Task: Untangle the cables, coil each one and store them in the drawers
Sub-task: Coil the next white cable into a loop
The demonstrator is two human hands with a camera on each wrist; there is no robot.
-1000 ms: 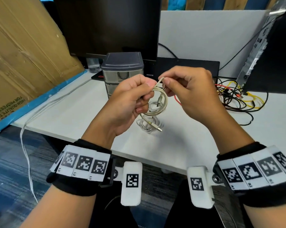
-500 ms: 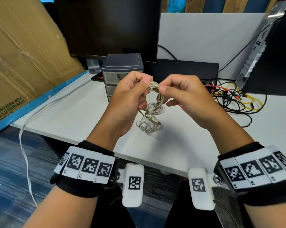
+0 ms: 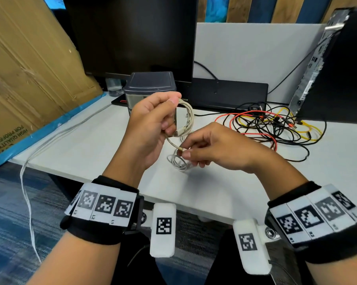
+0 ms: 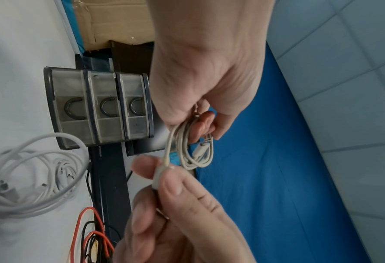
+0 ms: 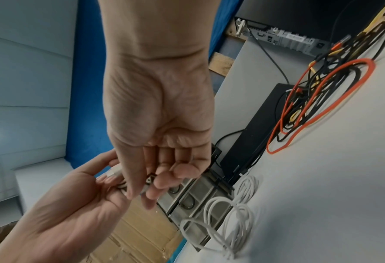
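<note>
My left hand (image 3: 169, 118) holds a small coil of beige cable (image 3: 188, 118) above the desk, thumb pressed on the top of the loops. In the left wrist view the beige coil (image 4: 187, 151) hangs from the left fingers. My right hand (image 3: 185, 151) pinches the plug end of that same beige cable (image 4: 159, 173) just below the coil. A coiled white cable (image 3: 178, 161) lies on the desk under both hands. A grey three-drawer unit (image 3: 150, 87) stands behind, its drawers (image 4: 99, 110) shut. A tangle of red, black and yellow cables (image 3: 272, 124) lies to the right.
A black monitor (image 3: 132, 33) and its flat base (image 3: 224, 91) stand at the back. A computer tower (image 3: 327, 64) rises at the right. A large cardboard sheet (image 3: 25, 68) leans at the left. A white cord (image 3: 27, 182) hangs off the desk's left edge.
My right hand has dropped from the top of the coil to below it, drawing the plug end downward. The left hand has kept its hold on the coil.
</note>
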